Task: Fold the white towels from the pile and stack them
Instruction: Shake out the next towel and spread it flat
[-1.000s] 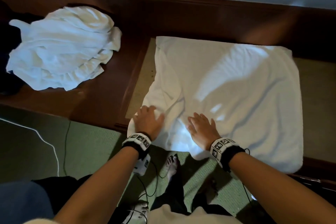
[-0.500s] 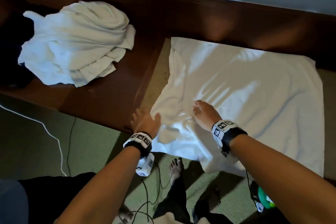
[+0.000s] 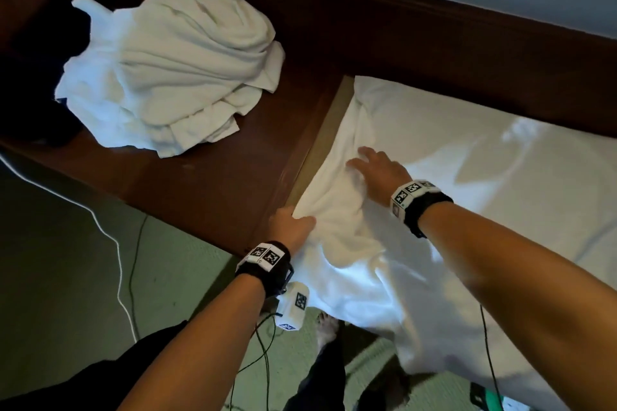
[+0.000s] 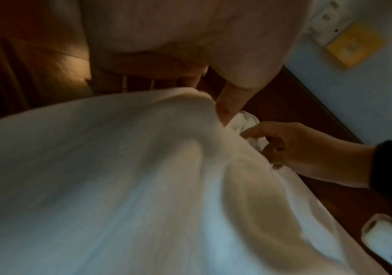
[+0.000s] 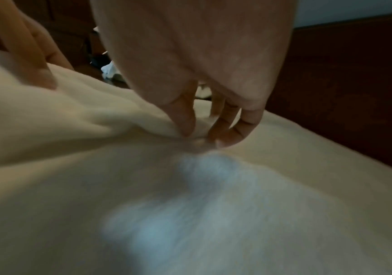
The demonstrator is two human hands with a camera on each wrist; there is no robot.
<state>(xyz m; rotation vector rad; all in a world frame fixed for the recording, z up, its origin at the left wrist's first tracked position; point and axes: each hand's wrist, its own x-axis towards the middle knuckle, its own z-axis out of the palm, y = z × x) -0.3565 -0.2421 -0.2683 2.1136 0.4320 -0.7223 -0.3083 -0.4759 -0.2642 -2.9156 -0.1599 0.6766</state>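
Note:
One white towel [image 3: 467,197] lies spread on the tan inset of the wooden top, its near edge hanging over the front. My left hand [image 3: 290,223] grips the towel's rumpled left edge, thumb on top; the left wrist view shows that hand [image 4: 228,104] behind a raised fold. My right hand [image 3: 377,170] rests further in on the cloth. In the right wrist view its thumb and fingertips [image 5: 202,134] pinch a small fold of the towel [image 5: 190,186]. The pile of crumpled white towels [image 3: 173,70] sits apart at the far left.
The dark wooden top [image 3: 207,183] runs along a pale wall, with a raised back rail. A dark object [image 3: 33,77] lies left of the pile. A white cable [image 3: 110,237] crosses the green carpet, and thin black wires hang near my bare foot [image 3: 329,327].
My right hand has slid from the towel's near edge up and left across the cloth. My left hand stayed at the left edge and now grips it.

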